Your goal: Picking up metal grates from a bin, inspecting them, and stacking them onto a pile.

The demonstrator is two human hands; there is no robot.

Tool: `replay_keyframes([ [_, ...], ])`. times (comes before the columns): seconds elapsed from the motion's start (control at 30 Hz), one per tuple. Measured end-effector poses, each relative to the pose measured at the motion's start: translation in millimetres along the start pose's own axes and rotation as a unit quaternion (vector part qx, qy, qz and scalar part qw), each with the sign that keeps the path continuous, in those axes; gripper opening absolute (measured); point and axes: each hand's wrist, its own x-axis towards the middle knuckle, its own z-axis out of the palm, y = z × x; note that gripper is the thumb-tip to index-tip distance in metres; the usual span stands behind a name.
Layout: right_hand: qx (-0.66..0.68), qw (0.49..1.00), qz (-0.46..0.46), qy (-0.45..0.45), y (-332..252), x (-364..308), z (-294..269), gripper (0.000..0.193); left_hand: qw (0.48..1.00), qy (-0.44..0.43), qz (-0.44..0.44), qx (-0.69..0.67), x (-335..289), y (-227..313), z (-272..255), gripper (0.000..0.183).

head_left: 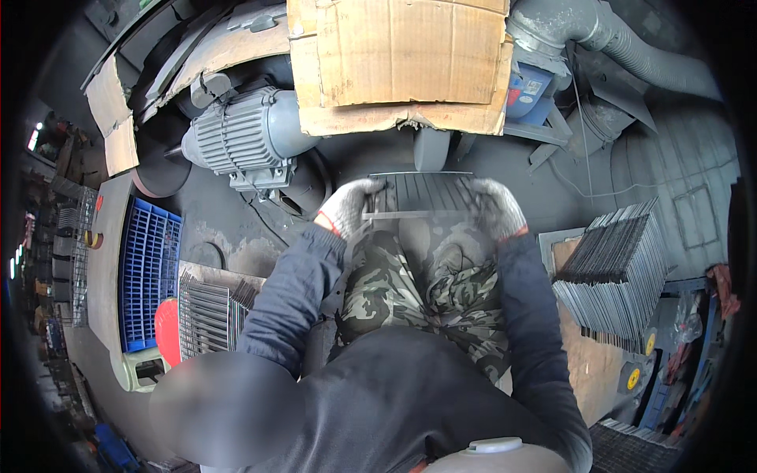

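The dark ribbed plate point(426, 191) is level in front of the knees point(430, 260), gripped at its ends: the left hand point(352, 206) has one, the right hand point(500, 206) the other, though its fingers look blurred from here. Just beyond hangs cardboard point(402, 55), with a motor point(236, 130) to the left. A big stack point(615, 272) leans at right; a blue crate point(150, 272) stands far left.

left hand point(347, 206), right hand point(501, 206) gloved, level, apart, both gripping; forearms point(530, 272) stretched forward
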Motion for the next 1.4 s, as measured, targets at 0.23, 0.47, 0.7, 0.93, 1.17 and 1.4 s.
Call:
replay_keyframes([
  [0.23,-0.129,0.988,-0.079,-0.008,-11,-16,-12,0.026,0.998,0.038,-0.021,-0.034,20,-5,10,0.024],
  [0.47,-0.329,0.89,-0.272,0.163,-32,-101,16,0.058,0.949,-0.068,0.178,0.25,-98,-10,58,0.037],
  [0.7,-0.598,0.727,-0.336,-0.021,-35,-147,71,0.063,0.572,-0.164,0.437,0.675,-126,-3,115,0.03],
  [0.93,-0.064,0.89,-0.416,0.175,4,-136,70,0.028,0.671,0.203,0.611,0.368,-117,-63,113,0.094],
  [1.17,0.125,0.96,-0.248,0.043,84,-122,43,0.037,0.933,0.065,0.346,0.077,-98,-79,118,0.023],
  [1.4,-0.126,0.869,-0.424,0.224,49,-118,29,0.045,0.927,0.11,0.274,0.233,-80,-79,52,0.012],
])
